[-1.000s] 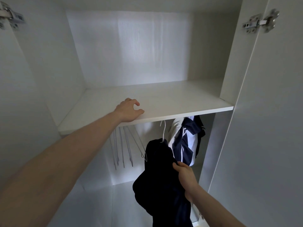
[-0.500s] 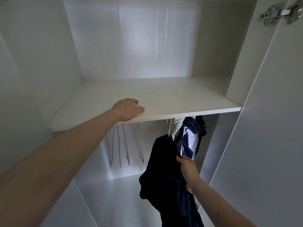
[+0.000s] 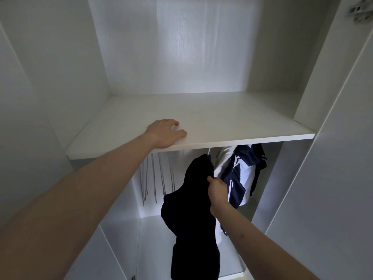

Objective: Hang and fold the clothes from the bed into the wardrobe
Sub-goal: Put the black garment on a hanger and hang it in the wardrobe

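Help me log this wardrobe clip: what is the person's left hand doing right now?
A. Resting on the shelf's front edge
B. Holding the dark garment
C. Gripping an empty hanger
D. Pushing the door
A: the left hand lies on the white shelf near its front edge, while the right hand pinches the dark garment.

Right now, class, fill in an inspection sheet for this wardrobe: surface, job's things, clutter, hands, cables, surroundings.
Surface: white shelf, bare where visible.
Job's things: dark garment on a white hanger, its hook hidden behind the shelf edge; navy-and-white garment hanging beside it.
Clutter: empty wire hangers hanging to the left.
Hands: left hand rests on the shelf's front edge; right hand pinches the dark garment.
Cables: nothing seen.
Surroundings: white wardrobe walls; door hinge at upper right.
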Available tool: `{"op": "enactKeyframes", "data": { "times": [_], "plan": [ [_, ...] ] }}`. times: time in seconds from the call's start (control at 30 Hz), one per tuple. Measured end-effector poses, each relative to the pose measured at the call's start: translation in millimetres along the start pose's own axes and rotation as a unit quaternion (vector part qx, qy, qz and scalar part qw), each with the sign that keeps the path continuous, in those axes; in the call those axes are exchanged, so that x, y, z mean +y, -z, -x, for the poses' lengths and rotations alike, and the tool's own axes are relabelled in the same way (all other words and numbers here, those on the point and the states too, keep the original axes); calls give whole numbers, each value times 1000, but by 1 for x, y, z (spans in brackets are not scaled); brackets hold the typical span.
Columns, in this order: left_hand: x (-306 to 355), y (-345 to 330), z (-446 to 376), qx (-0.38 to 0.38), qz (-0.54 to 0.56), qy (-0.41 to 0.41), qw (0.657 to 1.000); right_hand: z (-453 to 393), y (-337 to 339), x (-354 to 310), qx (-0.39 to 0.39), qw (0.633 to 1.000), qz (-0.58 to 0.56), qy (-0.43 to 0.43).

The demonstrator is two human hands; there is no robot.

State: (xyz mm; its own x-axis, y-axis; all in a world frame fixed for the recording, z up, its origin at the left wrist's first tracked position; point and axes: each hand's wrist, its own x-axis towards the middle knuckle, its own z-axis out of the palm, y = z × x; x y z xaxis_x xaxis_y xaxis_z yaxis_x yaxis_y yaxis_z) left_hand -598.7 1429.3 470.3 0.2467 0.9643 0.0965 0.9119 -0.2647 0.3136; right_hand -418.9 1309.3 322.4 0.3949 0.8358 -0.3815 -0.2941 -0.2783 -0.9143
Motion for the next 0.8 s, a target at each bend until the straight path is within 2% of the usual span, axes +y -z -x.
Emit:
{"op": "enactKeyframes", "data": {
  "times": [0.2,0.33,0.5,0.8],
  "plan": [
    [1,0,-1,1,-5,-4,1000,-15,20,7,87,996,23,16],
    [0,-1,-2,0,-5,-4,1000,-19,45,13,161,987,-16,9],
    [0,-1,-2,0,-10,-7,1000,-11,48,25,164,986,-10,33],
    [0,-1,0,-1,-17,-3,1000,-26,39,25,93,987,103,85]
  ]
}}
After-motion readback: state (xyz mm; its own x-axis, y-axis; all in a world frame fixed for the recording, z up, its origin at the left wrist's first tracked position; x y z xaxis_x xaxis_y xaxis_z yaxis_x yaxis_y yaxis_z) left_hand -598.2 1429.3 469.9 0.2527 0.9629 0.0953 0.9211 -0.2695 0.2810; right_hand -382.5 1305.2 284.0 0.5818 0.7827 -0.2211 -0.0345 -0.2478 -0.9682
